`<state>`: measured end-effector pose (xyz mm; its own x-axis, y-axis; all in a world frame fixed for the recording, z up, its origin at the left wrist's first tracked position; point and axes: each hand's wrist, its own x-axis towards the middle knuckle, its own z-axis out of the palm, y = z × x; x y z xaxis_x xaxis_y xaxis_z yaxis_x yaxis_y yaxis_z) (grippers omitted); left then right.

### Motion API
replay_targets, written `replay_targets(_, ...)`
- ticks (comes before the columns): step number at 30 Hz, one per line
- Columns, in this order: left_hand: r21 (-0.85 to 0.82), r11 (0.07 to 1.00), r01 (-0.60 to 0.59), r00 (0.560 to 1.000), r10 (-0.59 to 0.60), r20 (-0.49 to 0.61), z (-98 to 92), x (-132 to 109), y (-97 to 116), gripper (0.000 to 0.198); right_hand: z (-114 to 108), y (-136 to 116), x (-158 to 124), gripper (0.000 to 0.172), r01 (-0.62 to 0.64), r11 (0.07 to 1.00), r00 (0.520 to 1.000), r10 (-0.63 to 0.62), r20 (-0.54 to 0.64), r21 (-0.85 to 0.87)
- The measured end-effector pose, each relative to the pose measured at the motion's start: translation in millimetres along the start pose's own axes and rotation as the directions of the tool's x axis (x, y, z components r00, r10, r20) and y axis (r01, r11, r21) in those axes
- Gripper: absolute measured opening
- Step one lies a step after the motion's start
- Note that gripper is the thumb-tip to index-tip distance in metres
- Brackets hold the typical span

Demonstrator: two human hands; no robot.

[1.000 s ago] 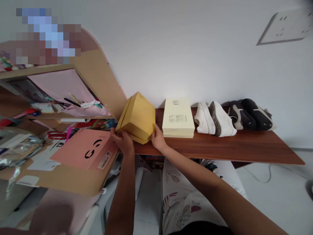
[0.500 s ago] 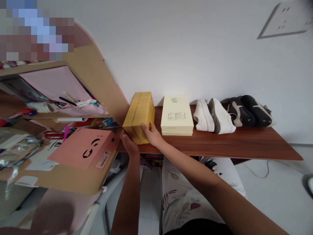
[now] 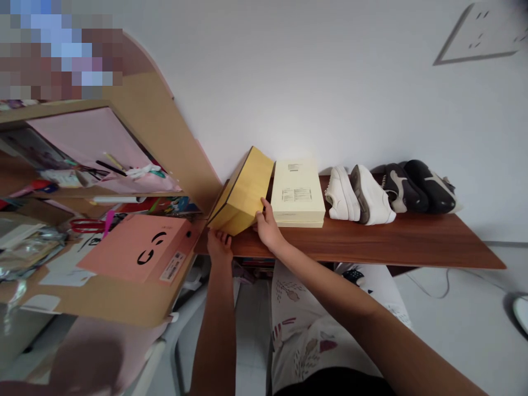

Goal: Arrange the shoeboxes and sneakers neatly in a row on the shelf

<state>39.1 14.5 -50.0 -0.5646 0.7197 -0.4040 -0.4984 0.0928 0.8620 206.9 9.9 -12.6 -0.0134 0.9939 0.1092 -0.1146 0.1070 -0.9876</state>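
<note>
A yellow shoebox point(image 3: 248, 187) stands tilted at the left end of the brown wooden shelf point(image 3: 330, 245), beside the upright panel. My left hand point(image 3: 220, 246) curls its fingers at the box's lower front corner. My right hand point(image 3: 269, 226) grips the right side, thumb against the front face. Whether the underside still touches the shelf is hidden. Just right of it lies a cream box point(image 3: 297, 192) with printed text, flat on the shelf.
White sneakers point(image 3: 358, 195) and black shoes point(image 3: 421, 187) sit further right along the shelf, against the wall. On the left, a pink box point(image 3: 136, 247) rests on a cluttered desk point(image 3: 119, 300). A socket plate point(image 3: 480, 33) is on the wall.
The yellow shoebox has gone from standing squarely to tilted, its top moving right towards the cream box. My right hand has shifted slightly right, and my left fingers have curled at the lower corner.
</note>
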Motion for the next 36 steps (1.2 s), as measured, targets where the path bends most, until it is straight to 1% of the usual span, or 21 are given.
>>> replay_targets(2,0.007,0.999,-0.031,0.999,0.031,-0.034,-2.4,1,6,0.027,2,6,-2,0.063,0.002,1.0,0.998,-0.004,-0.059,-0.029)
replay_targets(4,0.022,0.996,-0.087,0.995,0.088,-0.038,-5.4,5,8,0.026,4,7,-3,0.062,-0.009,0.997,0.996,0.002,-0.09,-0.071)
replay_targets(6,0.065,0.983,-0.169,0.984,0.172,-0.037,-7.5,9,7,0.028,6,5,-4,0.066,-0.053,0.992,0.996,0.043,-0.083,-0.116)
replay_targets(8,0.129,0.96,-0.247,0.966,0.254,-0.042,-7.6,14,5,0.032,7,3,-4,0.074,-0.121,0.981,0.992,0.114,-0.055,-0.152)
replay_targets(11,0.188,0.928,-0.322,0.939,0.338,-0.064,-4.1,17,3,0.034,7,4,-3,0.084,-0.209,0.961,0.978,0.208,-0.027,-0.179)
replay_targets(14,0.198,0.913,-0.356,0.925,0.375,-0.065,0.2,19,0,0.031,6,7,-2,0.087,-0.255,0.952,0.967,0.255,-0.025,-0.17)
replay_targets(19,0.222,0.882,-0.415,0.903,0.43,-0.021,3.7,28,-5,0.031,4,13,4,0.085,-0.226,0.964,0.974,0.228,-0.001,-0.138)
replay_targets(24,0.225,0.863,-0.453,0.885,0.465,-0.002,8.8,41,-7,0.029,8,23,16,0.084,-0.211,0.966,0.977,0.207,-0.042,-0.15)
replay_targets(27,0.226,0.858,-0.462,0.882,0.47,0.017,14.8,45,-5,0.028,11,26,24,0.086,-0.244,0.956,0.969,0.235,-0.071,-0.165)
replay_targets(29,0.237,0.852,-0.468,0.878,0.478,0.014,19.3,46,-3,0.029,13,25,29,0.085,-0.267,0.949,0.963,0.258,-0.077,-0.169)
replay_targets(32,0.283,0.816,-0.504,0.852,0.524,0.002,23.0,46,0,0.03,17,19,33,0.082,-0.29,0.942,0.956,0.278,-0.09,-0.167)
replay_targets(34,0.308,0.792,-0.527,0.835,0.549,0.018,21.8,45,2,0.031,19,16,31,0.082,-0.306,0.937,0.951,0.291,-0.108,-0.17)
replay_targets(36,0.321,0.782,-0.534,0.833,0.552,0.041,18.0,44,2,0.031,19,15,23,0.082,-0.293,0.941,0.954,0.276,-0.117,-0.168)
